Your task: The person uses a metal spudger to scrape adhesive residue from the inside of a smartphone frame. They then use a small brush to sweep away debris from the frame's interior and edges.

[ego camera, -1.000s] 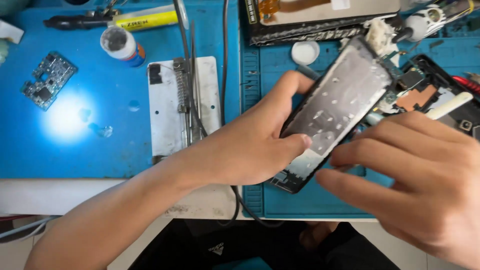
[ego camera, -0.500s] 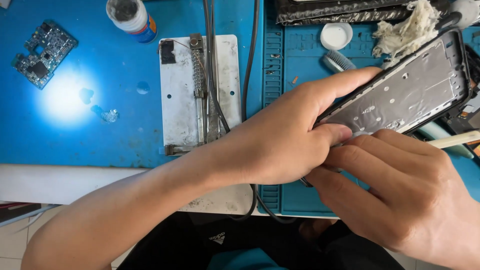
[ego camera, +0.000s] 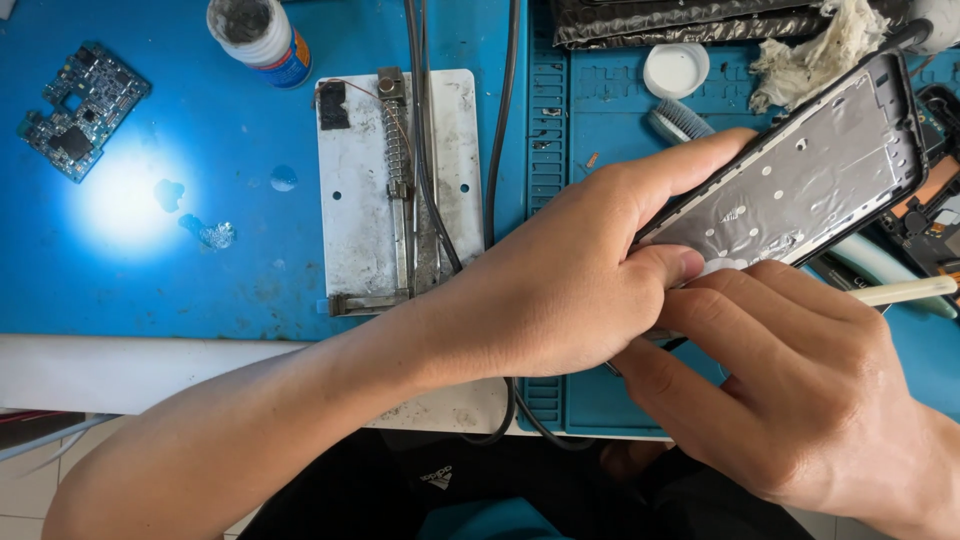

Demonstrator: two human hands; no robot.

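Observation:
My left hand (ego camera: 580,270) grips the lower end of a phone frame (ego camera: 810,175), a black-rimmed panel with a silvery metal inner plate dotted with small holes. The frame is tilted, its far end up toward the right. My right hand (ego camera: 790,380) sits just below it, fingers pressed against the frame's near corner where a small white bit shows between thumb and fingertips. What that white bit is I cannot tell. Both hands hover over the blue work mat (ego camera: 620,110).
A white metal holder plate (ego camera: 370,190) with a spring lies mid-table, cables (ego camera: 425,150) running over it. A green circuit board (ego camera: 82,108) sits far left, a small bottle (ego camera: 258,38) at top. A white cap (ego camera: 676,70), brush (ego camera: 680,122), wad of cotton (ego camera: 810,50) and phone parts (ego camera: 935,215) crowd the right.
The phone frame has swung from steeply upright to a flatter tilt, and my view has moved closer. My right hand has closed in on the frame's near corner.

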